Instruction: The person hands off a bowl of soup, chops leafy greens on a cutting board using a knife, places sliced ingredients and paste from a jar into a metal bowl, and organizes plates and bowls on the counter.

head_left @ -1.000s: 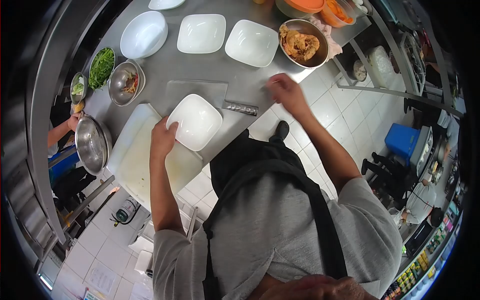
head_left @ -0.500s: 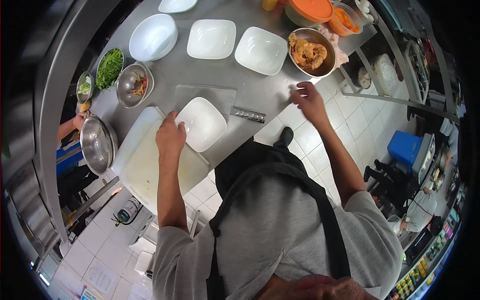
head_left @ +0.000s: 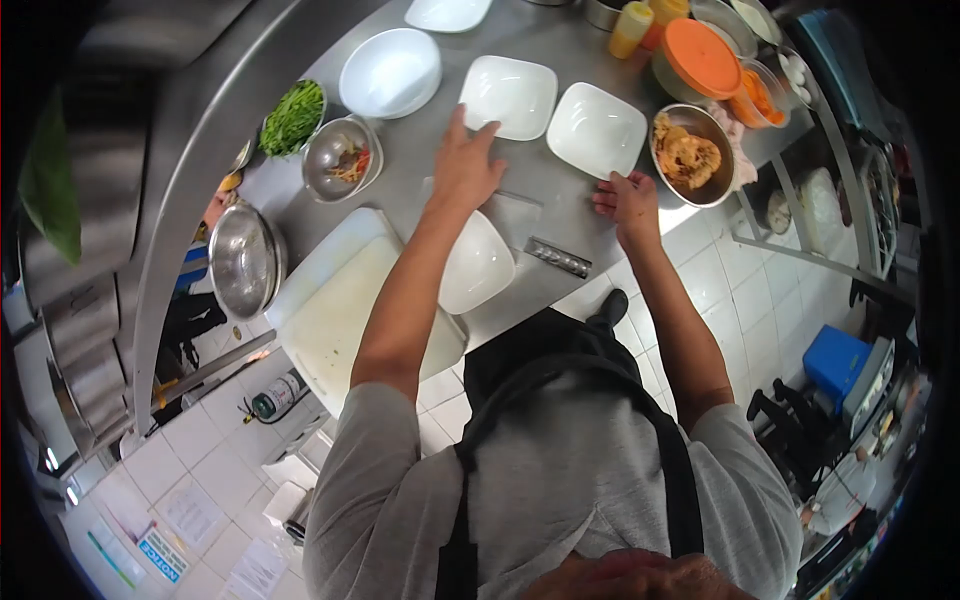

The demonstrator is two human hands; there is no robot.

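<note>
My left hand point(head_left: 467, 170) reaches over the steel table with its fingers apart, the fingertips at the near-left edge of a white square bowl point(head_left: 510, 97). My right hand point(head_left: 630, 205) has loosely bent, parted fingers at the near rim of a second white square bowl point(head_left: 597, 130); I cannot tell whether they touch it. Under my left forearm, a third white bowl point(head_left: 477, 265) is partly hidden. Beside it lies a cleaver point(head_left: 558, 257), its metal handle showing and much of its blade hard to make out. A steel bowl of fried, golden-brown food point(head_left: 690, 155) stands near my right hand.
A white cutting board point(head_left: 350, 310) lies at the table's near left. Beyond it are a steel bowl with chopped bits point(head_left: 342, 158), chopped greens point(head_left: 294, 118) and a round white bowl point(head_left: 390, 73). An orange-lidded tub point(head_left: 703, 58) and a squeeze bottle point(head_left: 630, 30) stand far right.
My left hand has left the nearest white bowl and reached forward to a farther one. My right hand has come in to the bowl on the right. The view has shifted.
</note>
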